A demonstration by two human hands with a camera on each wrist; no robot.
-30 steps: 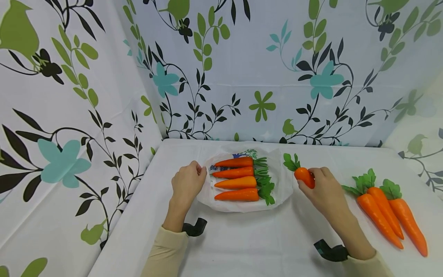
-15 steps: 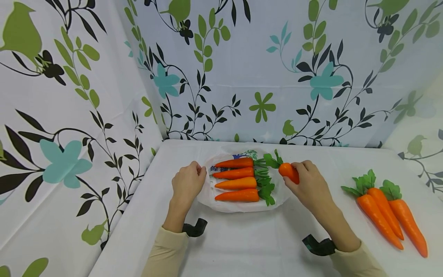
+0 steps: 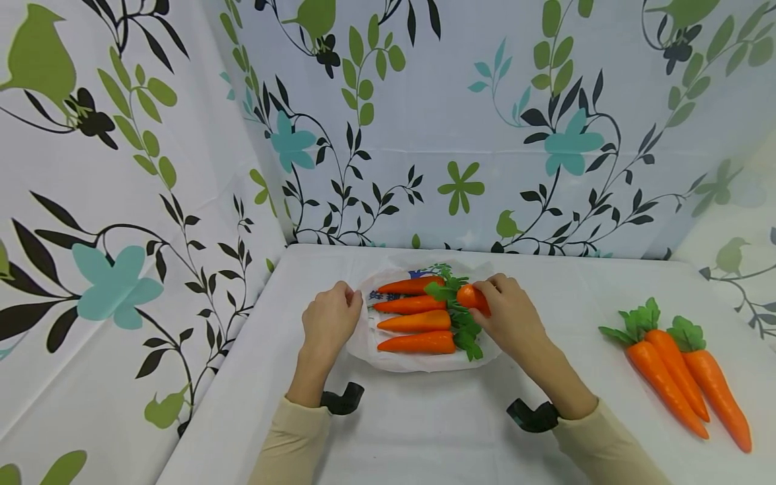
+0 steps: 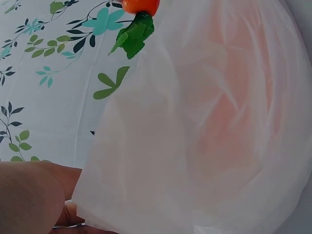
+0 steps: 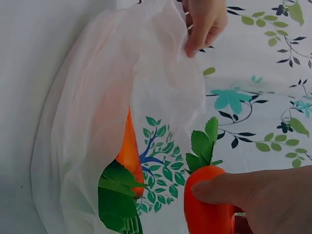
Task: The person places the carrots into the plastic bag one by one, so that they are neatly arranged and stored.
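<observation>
A thin white plastic bag (image 3: 394, 364) with a printed tree lies on the table, its mouth spread. Several orange carrots (image 3: 418, 342) with green tops lie side by side in it, tips to the left. At the bag's left edge my left hand (image 3: 330, 316) pinches the plastic; in the left wrist view the raised sheet of the bag (image 4: 146, 146) hides most of the carrots. My right hand (image 3: 512, 313) grips another carrot (image 5: 209, 200) near its leafy top, thumb along its side. In the head view that carrot overlaps the bag's upper right part, leaves pointing left.
Three more carrots (image 3: 667, 377) with green leaves lie together on the right side of the white-covered table (image 3: 424, 431). Behind and to the left hangs a white cloth (image 3: 376, 168) patterned with leaves, flowers and birds.
My right hand has moved left with the carrot, from beside the bag's right edge to over the carrots' green tops. My left hand has stayed at the bag's left edge.
</observation>
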